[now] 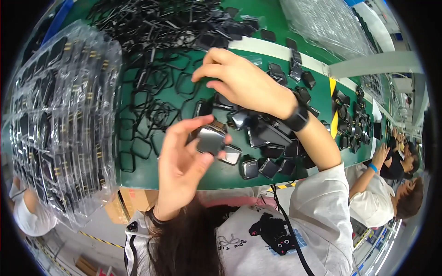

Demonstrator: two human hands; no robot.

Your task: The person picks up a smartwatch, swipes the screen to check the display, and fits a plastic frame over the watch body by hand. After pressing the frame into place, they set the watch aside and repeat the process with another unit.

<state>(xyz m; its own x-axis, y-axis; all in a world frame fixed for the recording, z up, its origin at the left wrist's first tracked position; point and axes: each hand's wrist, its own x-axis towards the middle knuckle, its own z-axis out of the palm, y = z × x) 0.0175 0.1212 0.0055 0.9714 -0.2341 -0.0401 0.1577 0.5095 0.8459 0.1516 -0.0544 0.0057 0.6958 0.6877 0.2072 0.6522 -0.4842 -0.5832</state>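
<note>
My left hand (179,156) grips a small squarish watch body (212,139) by its edges, its shiny dark face turned up. To the right and farther out, my right hand (235,78) hovers over the green table with its fingers bent and apart; I see nothing held between them. Thin black square frames (159,112) lie scattered beneath and left of its fingertips. Several more watch bodies (250,169) lie right of my left hand, some partly hidden under my right forearm. A black band circles my right wrist.
A tall stack of clear plastic trays (69,124) with dark parts stands at the left. Black frames (152,23) are heaped at the back. Clear trays (329,27) lie far right, beside a pale metal bar (377,66). Other people (375,193) sit along the right.
</note>
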